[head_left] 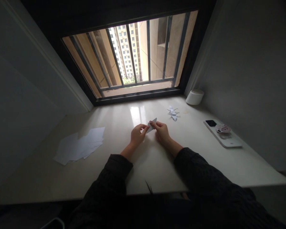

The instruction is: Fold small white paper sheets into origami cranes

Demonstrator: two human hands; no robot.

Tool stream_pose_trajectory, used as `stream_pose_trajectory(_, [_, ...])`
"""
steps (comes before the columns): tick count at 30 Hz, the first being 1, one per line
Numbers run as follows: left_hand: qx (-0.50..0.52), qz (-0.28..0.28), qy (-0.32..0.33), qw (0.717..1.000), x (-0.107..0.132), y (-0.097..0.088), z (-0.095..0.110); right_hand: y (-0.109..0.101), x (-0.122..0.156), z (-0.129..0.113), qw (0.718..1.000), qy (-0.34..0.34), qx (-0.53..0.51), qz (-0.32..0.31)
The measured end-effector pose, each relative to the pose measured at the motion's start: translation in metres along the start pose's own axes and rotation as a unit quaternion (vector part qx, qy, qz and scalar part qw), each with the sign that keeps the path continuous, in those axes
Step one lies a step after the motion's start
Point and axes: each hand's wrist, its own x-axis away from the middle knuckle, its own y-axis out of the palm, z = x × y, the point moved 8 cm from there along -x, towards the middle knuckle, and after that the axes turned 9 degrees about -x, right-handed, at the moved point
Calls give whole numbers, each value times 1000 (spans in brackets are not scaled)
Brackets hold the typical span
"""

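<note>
I read the scene from the head camera, with the hands as the centre of the dial and 12 o'clock toward the window (131, 54). The left hand (137, 135) and the right hand (162, 133) are raised slightly above the desk (114, 127) and close together, both grasping the folded white paper (152, 125). Each grip is a firm pinch between thumb and fingers, and neither hand is released. The folded white paper stands tilted between the hands, with its free tip pointing toward 1 o'clock, and it does not touch the desk. At about 1 o'clock, just beyond the right hand, a folded paper figure (173, 113) lies on the desk. Farther along the same bearing, a white cylindrical container (194, 97) stands against the wall. At 3 o'clock, a white smartphone (222, 133) lies with a round pink-and-white sticker (223, 128) on its back. Loose white paper sheets (79, 145) overlap in a spread pile at 9 o'clock. At 6 o'clock, a thin dark object (149, 187) sits at the near desk edge; it is too dim to identify. Black sleeves (114, 178) cover both forearms up to the wrists.
</note>
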Motion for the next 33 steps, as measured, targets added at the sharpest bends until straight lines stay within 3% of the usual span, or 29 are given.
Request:
stream_pose_trajectory(12, [36,-16,-35,999,2,8,-6,-22,-10,5,996,-9,-23,84])
stream_pose_trajectory(22, [131,-38,-81,987,-1,17,-18,-24,-10,7,991,9,-75,112])
stream_pose_trajectory(33, [98,-7,-92,991,0,9,-23,-30,-10,4,990,-7,-45,134])
